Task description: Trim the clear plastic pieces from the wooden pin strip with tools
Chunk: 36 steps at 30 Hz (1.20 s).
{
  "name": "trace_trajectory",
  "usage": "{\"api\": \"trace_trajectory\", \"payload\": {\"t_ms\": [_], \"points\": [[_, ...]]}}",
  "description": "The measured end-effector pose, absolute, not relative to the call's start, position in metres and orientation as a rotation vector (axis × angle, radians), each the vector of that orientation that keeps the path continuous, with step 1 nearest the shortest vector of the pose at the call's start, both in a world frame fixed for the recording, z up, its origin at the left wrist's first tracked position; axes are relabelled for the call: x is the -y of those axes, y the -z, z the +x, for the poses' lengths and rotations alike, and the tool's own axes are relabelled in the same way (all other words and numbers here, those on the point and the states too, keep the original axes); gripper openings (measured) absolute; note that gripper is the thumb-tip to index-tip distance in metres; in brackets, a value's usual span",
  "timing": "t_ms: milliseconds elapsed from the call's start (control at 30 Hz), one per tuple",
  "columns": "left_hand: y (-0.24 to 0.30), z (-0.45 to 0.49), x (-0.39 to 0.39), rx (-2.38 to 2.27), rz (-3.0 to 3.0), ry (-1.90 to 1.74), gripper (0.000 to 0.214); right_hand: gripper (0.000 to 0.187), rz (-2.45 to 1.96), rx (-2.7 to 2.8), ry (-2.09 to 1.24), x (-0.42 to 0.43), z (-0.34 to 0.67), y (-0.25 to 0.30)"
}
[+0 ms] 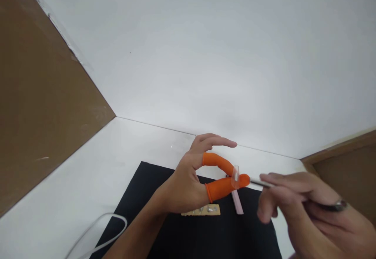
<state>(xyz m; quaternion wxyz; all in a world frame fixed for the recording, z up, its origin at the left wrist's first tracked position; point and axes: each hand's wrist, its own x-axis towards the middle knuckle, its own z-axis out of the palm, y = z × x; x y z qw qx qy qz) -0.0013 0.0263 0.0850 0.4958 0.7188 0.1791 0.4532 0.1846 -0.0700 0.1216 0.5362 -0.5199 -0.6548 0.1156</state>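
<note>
My left hand (188,184) wears orange finger cots (219,188) on its thumb and index finger. Those two fingertips are pinched together on a small clear curved plastic piece (235,177). From the right, my right hand (305,208) grips a slim pen-like tool (260,182) with a light metallic shaft and a dark rear end. The tool's front end meets the orange thumb tip beside the clear piece; its very tip is hidden. Under my left hand lies a tan card (214,209) with small silvery pieces on it, partly covered by the hand.
A black mat (199,235) lies on the white surface below my hands. On it rests a pink strip (237,203). A white cable (117,216) loops over the mat's left edge. Brown panels stand at left (53,94) and right (346,173), with a white wall (205,55) behind.
</note>
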Motion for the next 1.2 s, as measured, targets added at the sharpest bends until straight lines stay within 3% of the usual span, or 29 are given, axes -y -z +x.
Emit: {"api": "trace_trajectory", "payload": {"t_ms": [100, 400, 633, 967, 1200], "points": [[-0.088, 0.001, -0.028, -0.436, 1.743, -1.104, 0.012, 0.015, -1.189, 1.769, -0.471, 0.074, 0.19, -0.126], [-0.083, -0.004, -0.024, -0.432, 1.746, -1.104, 0.011, 0.011, -1.233, 1.241, -0.188, 0.063, 0.174, -0.112], [-0.087, 0.0, -0.027, -0.441, 1.746, -1.105, 0.011, 0.013, -1.142, 1.578, -0.496, 0.072, 0.185, -0.12], [-0.084, -0.002, -0.024, -0.445, 1.743, -1.097, 0.011, 0.011, -1.299, 1.293, -0.29, 0.062, 0.181, -0.113], [-0.087, 0.001, -0.027, -0.444, 1.741, -1.105, 0.011, 0.017, -1.094, 1.657, -0.536, 0.076, 0.194, -0.12]]}}
